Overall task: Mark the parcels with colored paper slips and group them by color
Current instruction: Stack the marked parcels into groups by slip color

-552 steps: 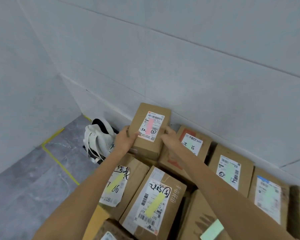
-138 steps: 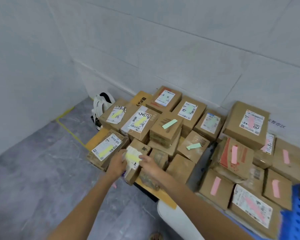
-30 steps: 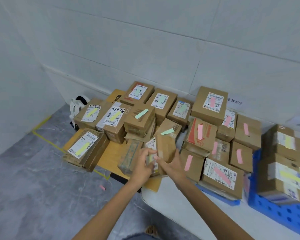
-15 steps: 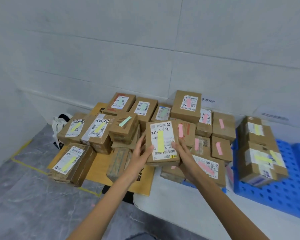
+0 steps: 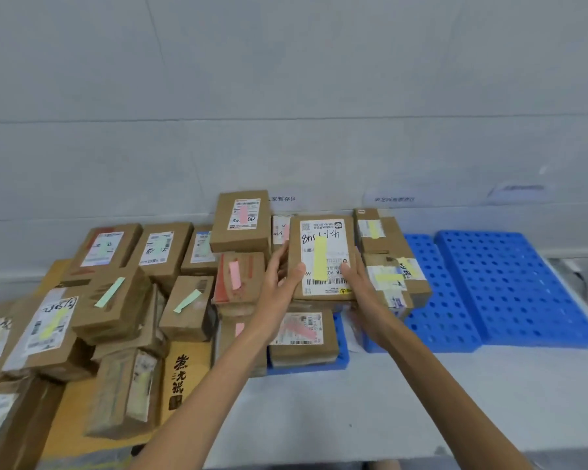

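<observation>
The yellow-slip parcel [image 5: 335, 252] was held label-up between both hands, just left of the yellow-marked stack [image 5: 387, 266] and above the pink-marked parcels [image 5: 241, 276]. Whether it rested on anything could not be determined. The left hand [image 5: 279, 278] gripped its left edge, thumb over the front face. The right hand [image 5: 355, 283] clasped the right edge.

Judged to be a stiff, light carton with a slick label. Grip opposite edges on bare cardboard, clear of the yellow slip [image 5: 320, 257], which may peel. The stack stood on a blue pallet [image 5: 506, 290]. Green-marked parcels [image 5: 112, 300] lay well to the left.
</observation>
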Action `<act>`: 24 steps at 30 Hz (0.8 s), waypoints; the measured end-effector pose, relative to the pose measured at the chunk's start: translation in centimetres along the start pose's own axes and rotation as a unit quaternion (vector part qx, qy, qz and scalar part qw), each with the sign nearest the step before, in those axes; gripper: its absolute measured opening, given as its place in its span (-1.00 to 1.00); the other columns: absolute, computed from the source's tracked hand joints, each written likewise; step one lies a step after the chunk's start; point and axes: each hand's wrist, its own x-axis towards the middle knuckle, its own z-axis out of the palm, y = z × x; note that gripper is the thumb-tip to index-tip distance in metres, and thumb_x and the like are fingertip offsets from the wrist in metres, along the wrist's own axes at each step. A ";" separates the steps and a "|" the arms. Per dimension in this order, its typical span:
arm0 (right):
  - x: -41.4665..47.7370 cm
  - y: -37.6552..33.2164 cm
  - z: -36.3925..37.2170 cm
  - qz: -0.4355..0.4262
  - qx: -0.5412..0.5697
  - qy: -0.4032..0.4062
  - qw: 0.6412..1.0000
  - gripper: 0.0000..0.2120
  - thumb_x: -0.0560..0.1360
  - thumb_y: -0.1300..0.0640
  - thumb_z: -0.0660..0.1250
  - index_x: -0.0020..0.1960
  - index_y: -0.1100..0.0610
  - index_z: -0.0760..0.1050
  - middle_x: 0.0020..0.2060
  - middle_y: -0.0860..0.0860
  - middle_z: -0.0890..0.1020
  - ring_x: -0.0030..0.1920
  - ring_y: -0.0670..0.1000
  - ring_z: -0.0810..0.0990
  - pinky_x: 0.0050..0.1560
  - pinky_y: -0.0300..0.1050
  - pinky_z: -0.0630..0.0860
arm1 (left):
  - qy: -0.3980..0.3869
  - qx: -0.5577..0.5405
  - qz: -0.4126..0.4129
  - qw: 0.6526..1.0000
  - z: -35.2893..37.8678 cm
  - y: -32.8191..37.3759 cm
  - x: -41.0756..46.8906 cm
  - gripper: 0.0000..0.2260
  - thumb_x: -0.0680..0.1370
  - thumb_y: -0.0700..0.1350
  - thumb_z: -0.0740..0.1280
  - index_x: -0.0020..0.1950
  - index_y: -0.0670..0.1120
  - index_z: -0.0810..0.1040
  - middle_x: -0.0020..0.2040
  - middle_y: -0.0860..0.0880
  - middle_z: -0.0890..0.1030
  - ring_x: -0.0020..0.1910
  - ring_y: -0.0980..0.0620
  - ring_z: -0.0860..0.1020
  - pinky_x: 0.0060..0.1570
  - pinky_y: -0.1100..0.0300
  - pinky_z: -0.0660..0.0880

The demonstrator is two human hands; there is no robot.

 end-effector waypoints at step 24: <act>21.3 -0.3 -37.1 0.154 0.053 0.115 0.980 -0.56 0.56 -0.07 0.26 0.41 -0.06 0.32 0.18 0.00 0.59 0.11 -0.03 0.57 -0.06 -0.07 0.53 | 0.055 0.541 -0.039 0.838 27.7 -12.0 24.2 -0.56 0.65 -0.13 0.14 0.53 0.01 0.17 0.58 -0.05 0.02 0.55 -0.11 -0.11 0.47 -0.16 -0.15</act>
